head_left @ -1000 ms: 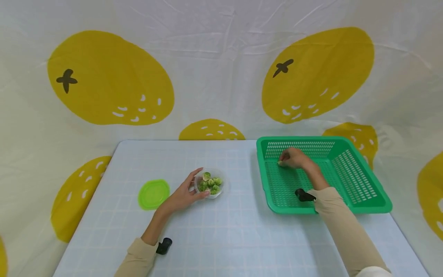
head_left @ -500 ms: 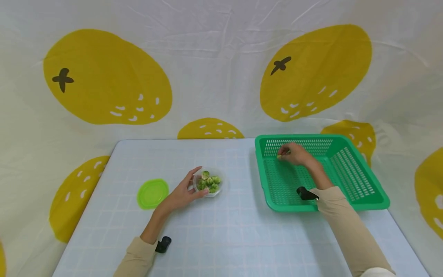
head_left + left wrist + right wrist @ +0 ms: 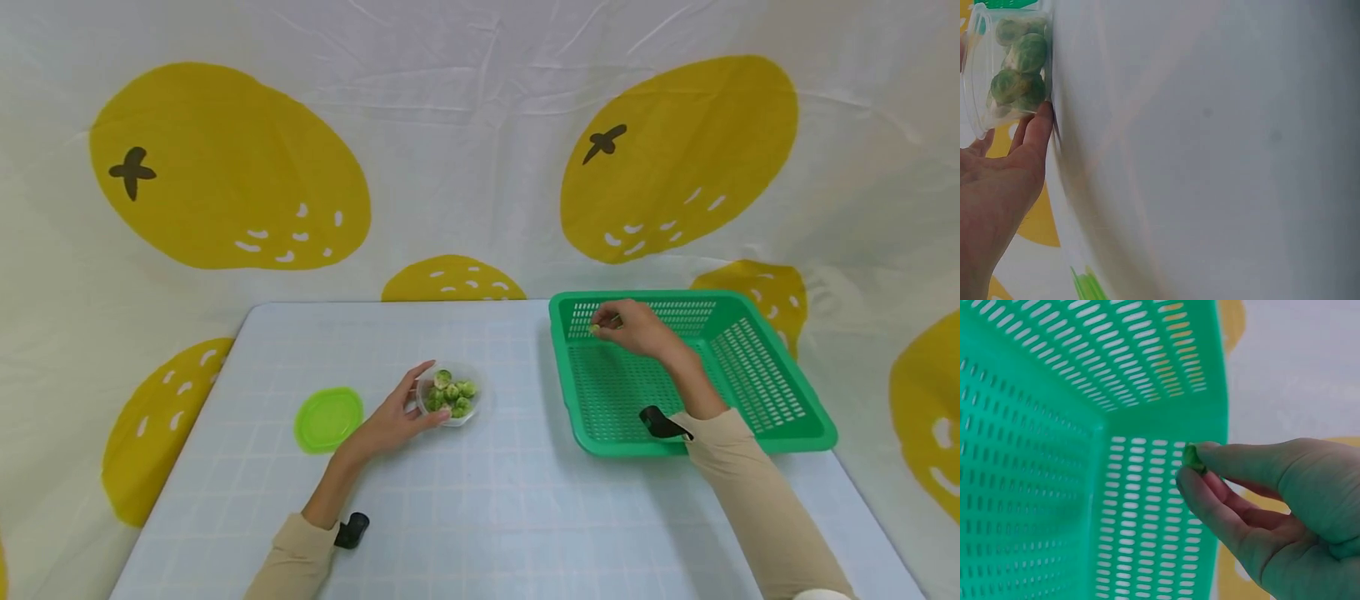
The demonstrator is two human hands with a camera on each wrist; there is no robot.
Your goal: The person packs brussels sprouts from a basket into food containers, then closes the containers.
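My left hand [image 3: 392, 418] grips a small clear plastic container [image 3: 450, 421] from its left side, thumb at the front and fingers behind. Several green Brussels sprouts [image 3: 452, 392] lie inside it, and through its wall they show in the left wrist view, where the container [image 3: 985, 94] stands on the table. My right hand [image 3: 633, 327] is over the far left corner of a green plastic basket [image 3: 592, 446]. Between thumb and fingertips it pinches a small green Brussels sprout [image 3: 1192, 459], partly hidden by the fingers and close to the basket's slotted wall.
A bright green lid [image 3: 328, 419] lies flat on the table left of the container. The table [image 3: 480, 517] has a pale checked cover. Behind it hangs a white curtain [image 3: 465, 125] printed with big yellow fruits.
My right hand has risen from low in the basket toward its far left rim, with the Brussels sprout between its fingers. The left hand and container have stayed in place.
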